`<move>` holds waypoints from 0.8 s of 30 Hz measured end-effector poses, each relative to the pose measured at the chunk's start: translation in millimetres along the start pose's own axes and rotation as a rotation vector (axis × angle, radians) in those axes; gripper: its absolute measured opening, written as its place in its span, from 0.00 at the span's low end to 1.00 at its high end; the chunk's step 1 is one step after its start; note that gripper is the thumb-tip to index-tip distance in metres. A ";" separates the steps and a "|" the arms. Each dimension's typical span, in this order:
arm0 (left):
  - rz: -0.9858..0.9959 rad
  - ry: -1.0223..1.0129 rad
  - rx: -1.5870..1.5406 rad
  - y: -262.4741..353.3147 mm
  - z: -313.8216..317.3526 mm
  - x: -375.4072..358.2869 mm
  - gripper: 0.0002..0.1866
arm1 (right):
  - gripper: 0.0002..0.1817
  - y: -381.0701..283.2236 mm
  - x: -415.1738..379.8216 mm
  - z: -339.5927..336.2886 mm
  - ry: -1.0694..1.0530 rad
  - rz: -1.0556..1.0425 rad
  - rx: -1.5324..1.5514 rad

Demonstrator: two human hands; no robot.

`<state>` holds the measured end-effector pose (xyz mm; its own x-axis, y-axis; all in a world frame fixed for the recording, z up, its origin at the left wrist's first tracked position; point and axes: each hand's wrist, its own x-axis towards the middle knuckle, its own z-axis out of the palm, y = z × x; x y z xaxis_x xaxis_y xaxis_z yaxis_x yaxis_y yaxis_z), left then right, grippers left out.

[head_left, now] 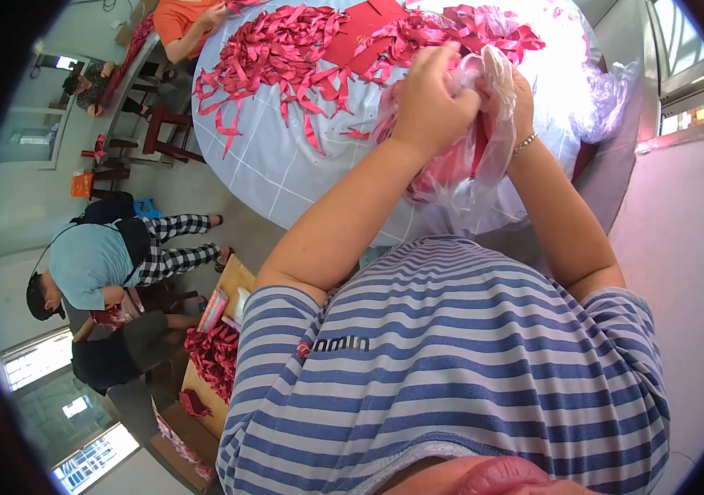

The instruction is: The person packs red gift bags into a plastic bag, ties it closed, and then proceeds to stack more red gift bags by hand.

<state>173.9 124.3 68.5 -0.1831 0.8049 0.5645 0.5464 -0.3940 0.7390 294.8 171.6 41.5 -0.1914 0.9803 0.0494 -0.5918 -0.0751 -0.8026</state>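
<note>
A clear plastic bag (492,157) with red contents hangs at the near edge of the round table, in front of my striped shirt. My left hand (439,103) is closed at the bag's gathered top, fingers bent and thumb toward the plastic. On the other side, my right hand (523,103) grips the bag's mouth, its fingers partly hidden behind the plastic. Just beyond my hands lies a pile of red ribbon strips (459,29). A larger heap of red ribbons (278,54) spreads to the left, beside flat red pieces (360,37).
A pale checked cloth (286,177) covers the table. Crumpled clear plastic (608,99) hangs at its right edge. A person in orange (183,29) works at the far left side. More people, stools (172,132) and a side table with red ribbons (216,359) are to the left.
</note>
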 end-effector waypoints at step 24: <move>-0.425 0.113 -0.616 -10.2 -2.3 9.3 0.15 | 0.23 -13.7 -9.5 23.8 -0.384 -0.054 -0.187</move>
<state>164.7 134.8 67.0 -0.3765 0.9056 0.1950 -0.1394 -0.2635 0.9545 286.1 158.9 66.3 -0.4628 0.8399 0.2835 -0.4632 0.0436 -0.8852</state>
